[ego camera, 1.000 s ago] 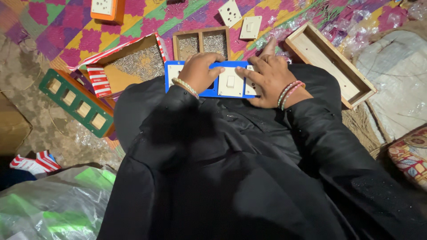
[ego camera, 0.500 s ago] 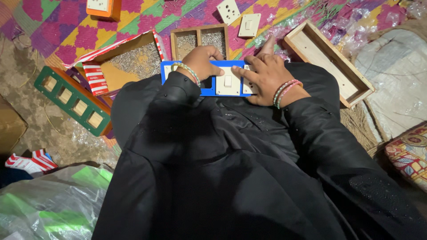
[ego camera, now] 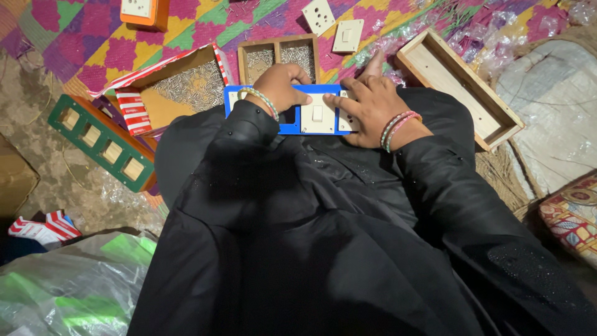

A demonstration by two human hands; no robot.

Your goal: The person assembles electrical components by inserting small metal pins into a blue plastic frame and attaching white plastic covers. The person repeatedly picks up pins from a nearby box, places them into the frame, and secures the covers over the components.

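Note:
A blue switch board (ego camera: 292, 127) lies across my lap, with a white rocker switch (ego camera: 318, 114) set in its middle. My left hand (ego camera: 281, 84) is curled on the board's left part, its fingers bent down over an opening. My right hand (ego camera: 369, 106) lies flat on the board's right part, fingers spread and touching the white switch. Both arms are in black sleeves, with bead bangles at the wrists. What the left fingers pinch, if anything, is hidden.
A small wooden two-part box (ego camera: 280, 55) of screws stands just behind the board. A red-striped carton (ego camera: 171, 87) of screws lies to the left, beside a green frame (ego camera: 99, 142). A long wooden tray (ego camera: 460, 87) lies at right. Loose white switch plates (ego camera: 347, 35) rest on the patterned mat.
My left hand has curled into a tighter fist over the board's left opening. My right hand has slid slightly left onto the white switch.

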